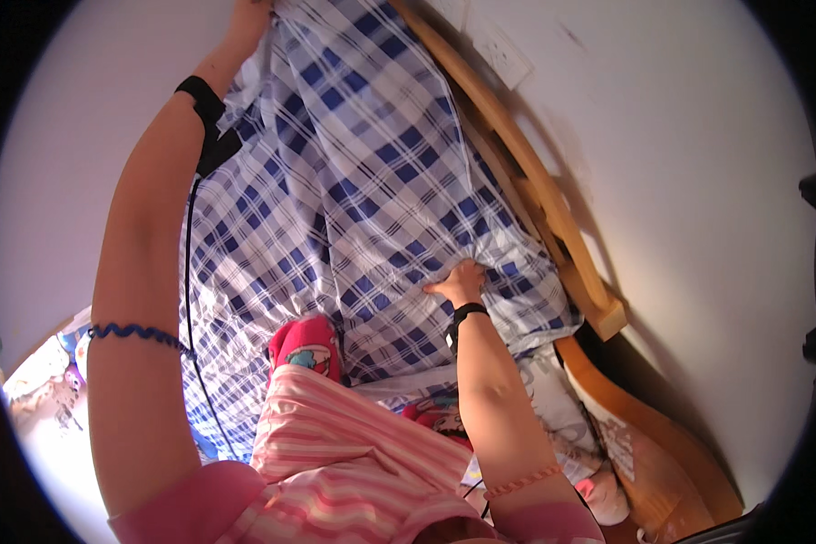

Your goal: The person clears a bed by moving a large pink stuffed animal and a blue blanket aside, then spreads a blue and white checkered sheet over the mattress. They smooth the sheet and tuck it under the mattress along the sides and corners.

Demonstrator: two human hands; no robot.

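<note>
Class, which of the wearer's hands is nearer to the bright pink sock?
Right. The right hand lies on the checked fabric, ahead and right of the pink sock; the left hand is farther ahead, at the picture's top edge.

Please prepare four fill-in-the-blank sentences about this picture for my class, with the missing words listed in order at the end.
1. The right hand rests on a checked cloth patterned in white and ____.
2. A dark blue coiled band circles the ____ arm.
3. The rail beside the cloth is made of ____.
4. The pink trousers are patterned with ____.
Missing words: blue; left; wood; stripes.
</note>
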